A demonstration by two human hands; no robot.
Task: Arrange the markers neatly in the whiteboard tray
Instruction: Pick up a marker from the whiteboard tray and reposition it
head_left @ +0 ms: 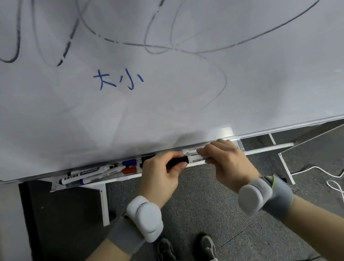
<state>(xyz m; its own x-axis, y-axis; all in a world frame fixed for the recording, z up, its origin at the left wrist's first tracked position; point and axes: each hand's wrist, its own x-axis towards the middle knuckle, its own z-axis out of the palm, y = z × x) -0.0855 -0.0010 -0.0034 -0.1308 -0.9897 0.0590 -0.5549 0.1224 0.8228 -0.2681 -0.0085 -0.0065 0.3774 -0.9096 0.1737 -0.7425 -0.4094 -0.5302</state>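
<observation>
Head view: both hands grip a black-capped marker [190, 159] lying lengthwise along the tray [116, 180], cap leftward

The whiteboard [162, 100] has a smooth, glossy white face that shows soft reflections under smeared ink strokes. Its tray [120, 178] looks like pale, satin-finished metal with white painted brackets. The markers [88, 173] have smooth white plastic barrels with printed labels and shiny blue, red and black plastic caps; the black cap [177, 162] held in the fingers [179, 166] is glossy. Each wrist carries a matt grey knitted cloth band [124, 238] bearing a smooth, matt light-grey plastic pod [145, 218]. The floor [214, 224] is rough, dark grey carpet tile with a coarse ribbed weave. A white cable [340, 185] on it looks like smooth plastic.
</observation>
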